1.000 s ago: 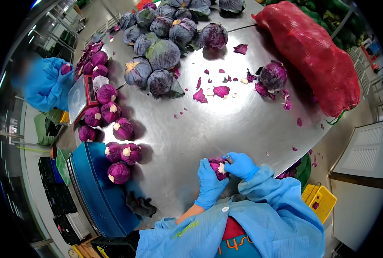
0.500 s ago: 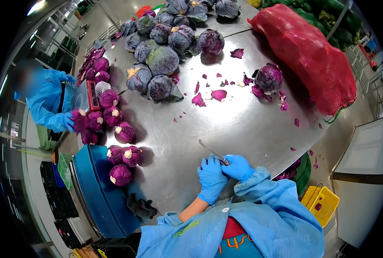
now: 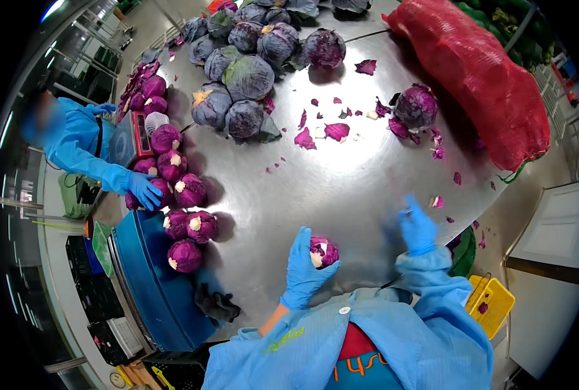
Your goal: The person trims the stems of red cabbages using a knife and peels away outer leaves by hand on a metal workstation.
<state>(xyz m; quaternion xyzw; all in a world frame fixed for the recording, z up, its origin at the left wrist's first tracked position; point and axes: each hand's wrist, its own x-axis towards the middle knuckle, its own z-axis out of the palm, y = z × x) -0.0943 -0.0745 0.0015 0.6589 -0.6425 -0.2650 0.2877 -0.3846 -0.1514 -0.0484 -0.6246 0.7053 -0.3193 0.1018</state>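
Observation:
My left hand (image 3: 306,270), in a blue glove, holds a small trimmed purple cabbage (image 3: 323,251) with a white cut face, near the front of the metal table (image 3: 257,188). To its right, my right hand (image 3: 417,226) is raised over the table and smeared by motion; whether it holds anything cannot be made out. A cut white and purple piece (image 3: 437,202) lies just beyond it. Trimmed purple cabbages (image 3: 202,227) stand along the left side. A partly peeled cabbage (image 3: 415,107) sits at the right among loose leaves (image 3: 337,132).
Untrimmed cabbages (image 3: 248,78) are heaped at the back. A red mesh sack (image 3: 471,78) lies at the back right. At the left a co-worker (image 3: 81,140) reaches over cabbages beside a scale (image 3: 124,140). A blue bin (image 3: 156,279) and yellow basket (image 3: 494,305) flank the table.
My hands have moved apart, the right one swinging right, and the cabbage now shows. The knife seen earlier is no longer distinct. A cut piece is new at the right. The co-worker's hand has moved right.

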